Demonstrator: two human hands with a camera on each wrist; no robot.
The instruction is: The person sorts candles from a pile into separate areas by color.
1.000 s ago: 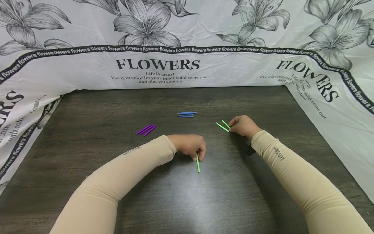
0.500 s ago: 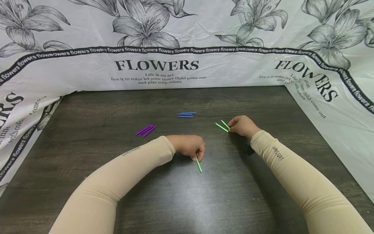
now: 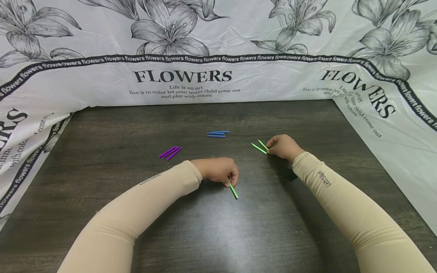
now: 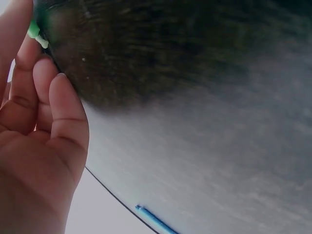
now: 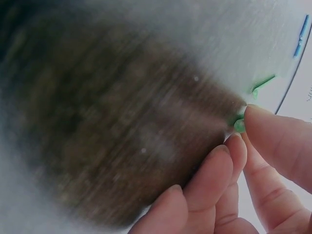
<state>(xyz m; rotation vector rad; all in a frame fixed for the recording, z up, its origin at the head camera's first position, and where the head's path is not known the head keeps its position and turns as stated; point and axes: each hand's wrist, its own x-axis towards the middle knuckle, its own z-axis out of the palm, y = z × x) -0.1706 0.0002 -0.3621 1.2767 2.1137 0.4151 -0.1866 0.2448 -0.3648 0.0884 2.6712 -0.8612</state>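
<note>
In the head view my left hand (image 3: pixel 220 170) pinches a thin green candle (image 3: pixel 233 190) between thumb and fingertips, its free end slanting toward me and to the right. The left wrist view catches just the pale-tipped end of this green candle (image 4: pixel 35 30) at the fingertips. Farther right, my right hand (image 3: pixel 282 147) has thumb and forefinger on the near end of a green candle (image 3: pixel 263 145); in the right wrist view its round end (image 5: pixel 239 126) shows between them. Another green candle (image 3: pixel 258 148) lies alongside on the dark wooden table (image 3: pixel 286 212).
Several purple candles (image 3: pixel 170 152) lie slanted on the left of the table. Several blue candles (image 3: pixel 216 134) are grouped near its back. White flower-print cloth (image 3: pixel 273 81) rises behind the table and hangs along both sides.
The free end of the green candle in my left hand has swung to the right and slightly up, while that hand shifted a little left. My right hand has stayed in place.
</note>
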